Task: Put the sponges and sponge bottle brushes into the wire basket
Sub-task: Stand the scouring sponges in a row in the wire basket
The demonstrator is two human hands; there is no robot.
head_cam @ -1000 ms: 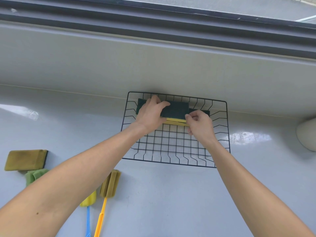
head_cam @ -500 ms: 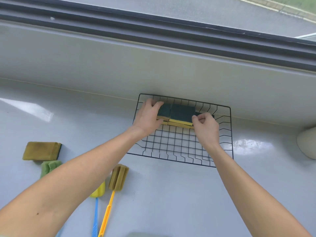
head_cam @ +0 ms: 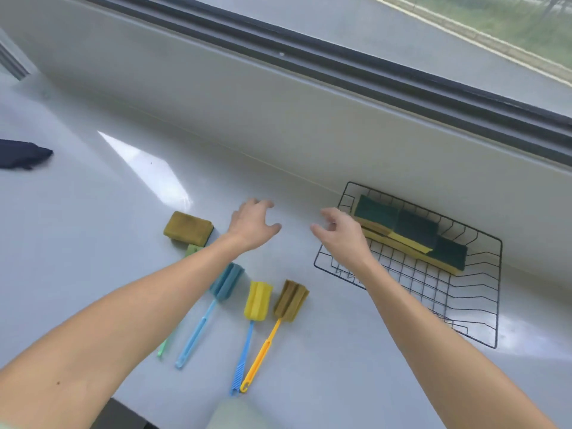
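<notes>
- The black wire basket (head_cam: 483,308) sits on the pale grey counter (head_cam: 93,243) just right of your right hand (head_cam: 340,233); green-and-yellow scouring sponges (head_cam: 411,233) already line its far side.
- Both hands hover empty with fingers half spread, the left hand (head_cam: 252,226) included.
- Take the olive rectangular sponge (head_cam: 188,228) just left of your left hand; grip its long edges.
- Four sponge bottle brushes lie nearer you: green-handled (head_cam: 164,345), blue (head_cam: 227,281), yellow (head_cam: 257,300), brown (head_cam: 291,300). Lift each by its handle.
</notes>
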